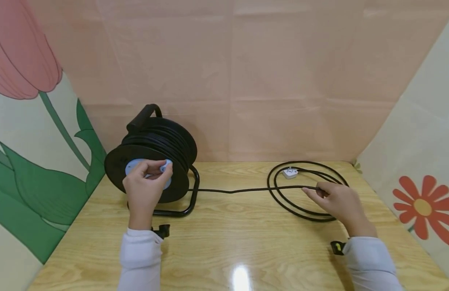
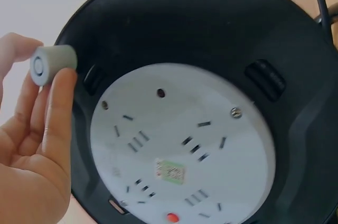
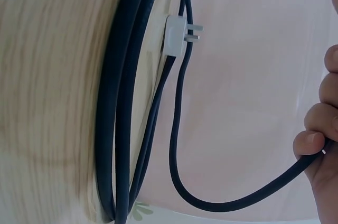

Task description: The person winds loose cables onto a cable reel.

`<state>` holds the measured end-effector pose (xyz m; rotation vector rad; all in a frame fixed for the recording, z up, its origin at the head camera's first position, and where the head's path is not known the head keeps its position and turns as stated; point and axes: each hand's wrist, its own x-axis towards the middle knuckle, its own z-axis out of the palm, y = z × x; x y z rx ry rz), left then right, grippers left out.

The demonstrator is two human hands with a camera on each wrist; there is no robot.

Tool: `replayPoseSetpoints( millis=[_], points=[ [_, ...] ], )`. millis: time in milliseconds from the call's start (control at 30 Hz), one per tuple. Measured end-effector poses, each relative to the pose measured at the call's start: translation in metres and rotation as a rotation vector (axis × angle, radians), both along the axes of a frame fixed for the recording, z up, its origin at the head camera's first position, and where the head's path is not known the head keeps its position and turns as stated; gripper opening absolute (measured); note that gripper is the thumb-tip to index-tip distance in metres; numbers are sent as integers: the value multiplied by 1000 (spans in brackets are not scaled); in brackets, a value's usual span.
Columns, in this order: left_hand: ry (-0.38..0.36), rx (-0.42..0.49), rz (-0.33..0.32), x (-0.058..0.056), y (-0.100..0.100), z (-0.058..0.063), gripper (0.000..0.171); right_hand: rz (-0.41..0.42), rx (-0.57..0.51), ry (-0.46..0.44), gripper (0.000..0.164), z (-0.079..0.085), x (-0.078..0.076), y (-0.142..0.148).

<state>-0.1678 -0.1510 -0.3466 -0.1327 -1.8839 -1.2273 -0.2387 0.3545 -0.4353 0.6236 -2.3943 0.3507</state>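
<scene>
A black cable reel with a blue-white socket face stands at the left of the table, wound with black cable. My left hand is in front of it, pinching the small pale winding knob at the flange's edge between thumb and fingers. From the reel a black cable runs across to my right hand, whose fingers curl round it. Beneath and behind that hand lie loose cable loops. A white plug with metal pins rests inside the loops.
The reel's tubular stand sits on the wood-grain table. Its carrying handle rises at the top. A pinkish sheet hangs behind the table, and flower-printed panels flank both sides.
</scene>
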Motion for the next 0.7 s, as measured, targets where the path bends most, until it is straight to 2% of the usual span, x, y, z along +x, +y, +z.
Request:
replayPoseSetpoints(
  millis=[200,433,700],
  points=[
    [-61,-94,62,6,3,7,18,3,-6,-54,40,-1,1,-2],
    [-169,-99,83,9,2,9,29,-13,-9,-111,40,-2,1,-5],
    [-330,-132,70,15,7,14,34,40,16,-65,43,-5,-1,-12]
  ],
)
